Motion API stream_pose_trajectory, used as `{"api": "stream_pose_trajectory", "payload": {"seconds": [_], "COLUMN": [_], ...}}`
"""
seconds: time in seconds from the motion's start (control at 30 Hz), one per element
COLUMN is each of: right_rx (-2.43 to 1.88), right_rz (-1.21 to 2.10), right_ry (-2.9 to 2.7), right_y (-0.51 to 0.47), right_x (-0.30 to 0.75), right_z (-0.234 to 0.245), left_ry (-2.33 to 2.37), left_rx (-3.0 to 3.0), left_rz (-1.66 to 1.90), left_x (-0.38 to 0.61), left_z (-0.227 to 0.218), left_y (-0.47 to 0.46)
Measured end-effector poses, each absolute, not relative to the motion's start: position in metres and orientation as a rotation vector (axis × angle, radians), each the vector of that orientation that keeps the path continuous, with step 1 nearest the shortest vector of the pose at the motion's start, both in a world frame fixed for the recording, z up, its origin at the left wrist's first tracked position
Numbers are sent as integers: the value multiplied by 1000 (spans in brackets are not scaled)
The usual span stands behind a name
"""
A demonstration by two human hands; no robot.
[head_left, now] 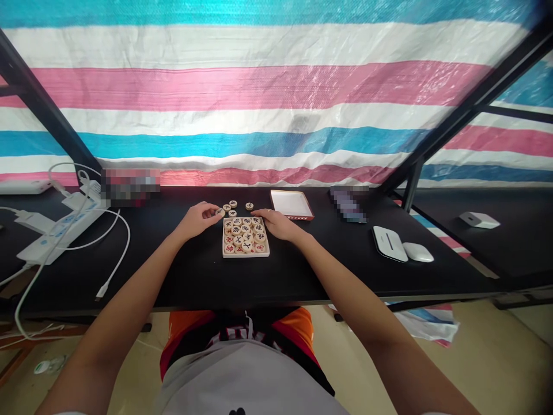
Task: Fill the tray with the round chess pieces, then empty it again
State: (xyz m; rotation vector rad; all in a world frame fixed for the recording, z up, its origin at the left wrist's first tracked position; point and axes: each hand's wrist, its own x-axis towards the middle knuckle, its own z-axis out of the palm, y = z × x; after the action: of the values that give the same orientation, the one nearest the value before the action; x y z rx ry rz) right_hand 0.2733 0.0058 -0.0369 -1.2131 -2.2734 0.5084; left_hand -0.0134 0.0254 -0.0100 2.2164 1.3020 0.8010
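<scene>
An open white box [245, 255] full of round Chinese chess pieces [246, 237], marked in black and red, sits on the black desk in front of me. At its back left, my left hand [199, 220] pinches one chess piece [220, 212] between thumb and fingers. Several loose pieces [232, 213] lie just behind the box, and another loose piece [249, 206] is a little to the right of them. My right hand [280, 223] rests at the box's back right corner, fingers stretched out over the edge beside the pieces; nothing shows in its grasp.
The box lid [291, 203] lies upturned behind my right hand. Farther right are a blurred dark object [347, 203], a white flat device [389, 243] and a white mouse [417, 252]. On the left lie a power strip [64, 227] and white cables [123, 253]. Striped sheeting [259, 86] hangs behind.
</scene>
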Motion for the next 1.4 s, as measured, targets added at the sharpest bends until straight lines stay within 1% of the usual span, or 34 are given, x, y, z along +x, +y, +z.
{"api": "stream_pose_trajectory", "payload": {"seconds": [0.07,0.37,0.53,0.7,0.83,0.93,1.13,1.33,1.4], "right_rx": [-1218,-1199,-1195,-1206,-1191,-1193,-1179,-1189,-1189], "right_rz": [493,455,465,477,464,467,454,467,465], "right_ry": [-2286,-2314,-2303,-2306,-2316,-2310,-2309,-2308,-2311], "right_y": [6,7,6,6,6,7,7,7,7], "right_x": [273,272,272,272,272,272,273,273,272], "right_z": [-36,-37,-37,-36,-36,-37,-39,-38,-37], "left_ry": [1403,1478,1407,1247,1104,1109,1167,1144,1183], "left_rx": [2234,2323,2290,2397,2453,2438,2411,2443,2440], "left_rz": [858,696,691,701,544,461,514,649,612], "left_x": [-14,-10,-10,-9,-5,-3,1,-8,-15], "left_z": [-18,-30,-28,-12,-3,-4,-10,-3,-1], "left_y": [31,37,37,23,12,11,13,15,18]}}
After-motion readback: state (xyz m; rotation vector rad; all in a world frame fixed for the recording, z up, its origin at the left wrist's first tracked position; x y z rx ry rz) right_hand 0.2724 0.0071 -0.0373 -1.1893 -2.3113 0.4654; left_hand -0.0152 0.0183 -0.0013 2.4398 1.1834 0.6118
